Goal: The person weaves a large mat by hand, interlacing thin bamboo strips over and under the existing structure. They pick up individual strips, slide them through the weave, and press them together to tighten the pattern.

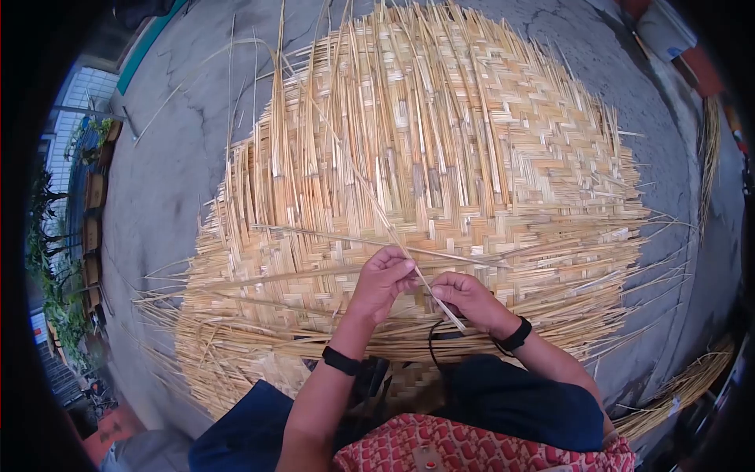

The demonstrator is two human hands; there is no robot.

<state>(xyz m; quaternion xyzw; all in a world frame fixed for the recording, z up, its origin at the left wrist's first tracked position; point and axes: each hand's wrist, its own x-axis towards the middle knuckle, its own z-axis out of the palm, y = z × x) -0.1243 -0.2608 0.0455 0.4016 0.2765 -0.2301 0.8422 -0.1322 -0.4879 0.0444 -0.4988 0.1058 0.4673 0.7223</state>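
A large woven mat [543, 165] of pale split strips covers the ground, with loose strips lying over its left and near parts. My left hand [384, 283] is closed on a long thin strip [370, 193], which runs up and to the left across the mat. The strip's lower end slants down to the right, past my right hand [468, 299]. That hand is closed beside the strip, thumb and fingers together; what it pinches is too small to make out. Another long strip [456, 256] lies crosswise on the mat just beyond my hands.
Grey concrete [157, 197] surrounds the mat. Potted plants [67, 291] line the far left. A strip bundle [684, 381] lies at the lower right, and a pale bucket [664, 31] stands at the upper right. My knees are at the near edge.
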